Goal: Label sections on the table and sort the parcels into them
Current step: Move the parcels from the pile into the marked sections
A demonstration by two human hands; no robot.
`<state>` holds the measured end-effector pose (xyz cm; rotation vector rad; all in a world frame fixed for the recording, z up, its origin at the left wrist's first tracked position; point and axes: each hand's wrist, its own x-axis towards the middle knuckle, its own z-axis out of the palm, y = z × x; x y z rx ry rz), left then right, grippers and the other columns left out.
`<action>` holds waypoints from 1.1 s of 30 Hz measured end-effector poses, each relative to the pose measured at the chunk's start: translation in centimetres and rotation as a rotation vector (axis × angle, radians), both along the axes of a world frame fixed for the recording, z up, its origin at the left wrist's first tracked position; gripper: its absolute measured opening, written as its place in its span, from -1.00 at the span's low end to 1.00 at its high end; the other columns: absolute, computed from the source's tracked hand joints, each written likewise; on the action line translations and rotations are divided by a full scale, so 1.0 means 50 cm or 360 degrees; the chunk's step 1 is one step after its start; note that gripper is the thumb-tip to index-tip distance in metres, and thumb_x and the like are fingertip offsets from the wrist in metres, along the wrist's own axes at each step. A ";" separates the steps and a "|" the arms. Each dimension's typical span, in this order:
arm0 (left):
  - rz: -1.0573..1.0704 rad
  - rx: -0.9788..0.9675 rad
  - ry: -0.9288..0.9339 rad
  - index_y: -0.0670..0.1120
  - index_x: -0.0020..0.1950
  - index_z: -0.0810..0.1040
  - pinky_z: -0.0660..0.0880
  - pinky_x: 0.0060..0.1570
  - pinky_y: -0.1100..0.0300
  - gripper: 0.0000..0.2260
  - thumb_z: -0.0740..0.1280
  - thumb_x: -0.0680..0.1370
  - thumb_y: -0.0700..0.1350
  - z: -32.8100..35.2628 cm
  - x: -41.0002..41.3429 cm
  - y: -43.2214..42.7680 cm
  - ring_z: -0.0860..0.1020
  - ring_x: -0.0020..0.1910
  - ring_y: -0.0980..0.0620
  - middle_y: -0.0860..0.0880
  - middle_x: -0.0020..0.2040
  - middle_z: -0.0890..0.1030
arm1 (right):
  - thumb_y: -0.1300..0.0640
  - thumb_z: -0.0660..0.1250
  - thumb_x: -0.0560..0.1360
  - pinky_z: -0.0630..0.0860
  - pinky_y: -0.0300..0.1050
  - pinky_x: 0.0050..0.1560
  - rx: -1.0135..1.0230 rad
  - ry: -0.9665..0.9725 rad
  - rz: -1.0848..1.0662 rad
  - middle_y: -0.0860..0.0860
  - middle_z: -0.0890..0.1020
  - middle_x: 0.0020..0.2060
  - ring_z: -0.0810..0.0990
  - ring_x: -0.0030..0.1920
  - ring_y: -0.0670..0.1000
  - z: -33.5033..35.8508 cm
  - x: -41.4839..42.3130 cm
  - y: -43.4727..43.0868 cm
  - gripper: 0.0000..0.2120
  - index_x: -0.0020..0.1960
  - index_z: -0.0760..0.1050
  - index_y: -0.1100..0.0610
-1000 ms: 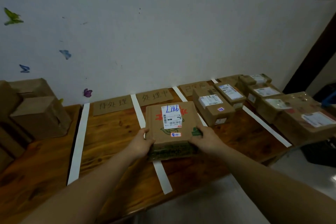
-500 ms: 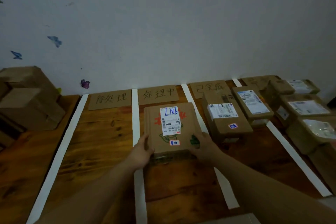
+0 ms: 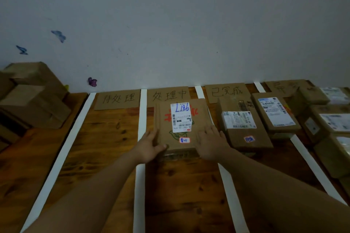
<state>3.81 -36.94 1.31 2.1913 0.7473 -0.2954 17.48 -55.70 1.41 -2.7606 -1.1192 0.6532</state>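
Note:
A flat brown parcel (image 3: pixel 166 119) with a white shipping label marked "L186" lies on the wooden table (image 3: pixel 106 147), in the middle section just below the cardboard sign "处理中" (image 3: pixel 168 94). My left hand (image 3: pixel 149 147) holds its near left corner, thumb on top and fingers along the side. My right hand (image 3: pixel 210 142) rests flat on the top near the right edge, fingers spread. Further cardboard signs read "待处理" (image 3: pixel 118 98) and "已完成" (image 3: pixel 226 91). White tape strips (image 3: pixel 140 185) divide the sections.
Two labelled parcels (image 3: pixel 244 138) (image 3: pixel 274 113) lie in the "已完成" section. Several more parcels (image 3: pixel 329 119) crowd the far right by a fourth sign (image 3: pixel 284 87). Plain cardboard boxes (image 3: pixel 36 100) are stacked at the left by the wall.
The L186 parcel has moved away from me, up to the "处理中" sign, and lies flat between the tape strips. My right hand has shifted from its near edge onto its top.

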 end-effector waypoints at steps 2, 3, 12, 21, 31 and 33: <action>0.0078 0.0152 0.0078 0.07 0.55 -0.01 0.07 0.48 -0.09 -0.28 0.24 0.51 0.24 0.030 -0.017 0.025 -0.01 0.54 -0.10 -0.03 0.57 -0.04 | -0.19 0.07 0.58 -0.01 0.23 0.49 0.0048 -0.0029 -0.0004 0.13 0.16 0.52 0.04 0.52 0.19 0.031 -0.007 0.030 -0.44 0.49 0.19 0.05; 0.0114 0.0235 0.0088 0.04 0.55 0.00 0.02 0.48 -0.08 -0.31 0.22 0.53 0.22 0.047 -0.032 0.045 -0.06 0.54 -0.10 -0.03 0.57 -0.06 | -0.23 0.07 0.57 0.02 0.20 0.49 0.0097 -0.0083 0.0014 0.11 0.18 0.51 0.09 0.51 0.18 0.048 -0.015 0.051 -0.42 0.50 0.19 0.03; 0.0468 0.0506 0.0003 0.03 0.56 -0.02 -0.02 0.49 0.00 -0.27 0.26 0.52 0.22 0.196 -0.397 0.330 -0.09 0.54 -0.12 -0.08 0.57 -0.07 | -0.24 0.08 0.58 0.28 0.11 0.39 0.0250 -0.0062 0.0338 0.12 0.33 0.42 0.28 0.41 0.17 0.210 -0.264 0.369 -0.41 0.49 0.24 0.06; 0.0834 0.0589 0.0045 0.04 0.56 0.00 -0.02 0.48 -0.02 -0.28 0.27 0.52 0.20 0.291 -0.859 0.591 -0.09 0.54 -0.13 -0.08 0.57 -0.05 | -0.27 0.11 0.56 0.32 0.05 0.37 0.0385 0.0031 0.0572 0.16 0.31 0.43 0.31 0.40 0.19 0.289 -0.647 0.699 -0.36 0.51 0.23 0.08; 0.0990 0.0582 0.0037 0.07 0.56 0.00 -0.01 0.48 -0.07 -0.28 0.29 0.51 0.19 0.313 -1.019 0.800 -0.09 0.54 -0.13 -0.07 0.57 -0.04 | -0.16 0.21 0.56 0.29 0.09 0.40 0.0445 0.0102 0.0779 0.12 0.32 0.42 0.31 0.40 0.16 0.295 -0.817 0.983 -0.44 0.50 0.23 0.02; 0.0960 0.0559 0.0019 0.07 0.56 0.01 -0.01 0.48 -0.08 -0.28 0.29 0.51 0.19 0.308 -0.998 0.845 -0.09 0.54 -0.12 -0.06 0.57 -0.04 | -0.12 0.23 0.57 0.31 0.10 0.40 0.0426 0.0126 0.0767 0.12 0.27 0.45 0.31 0.41 0.16 0.278 -0.819 1.038 -0.42 0.52 0.18 0.01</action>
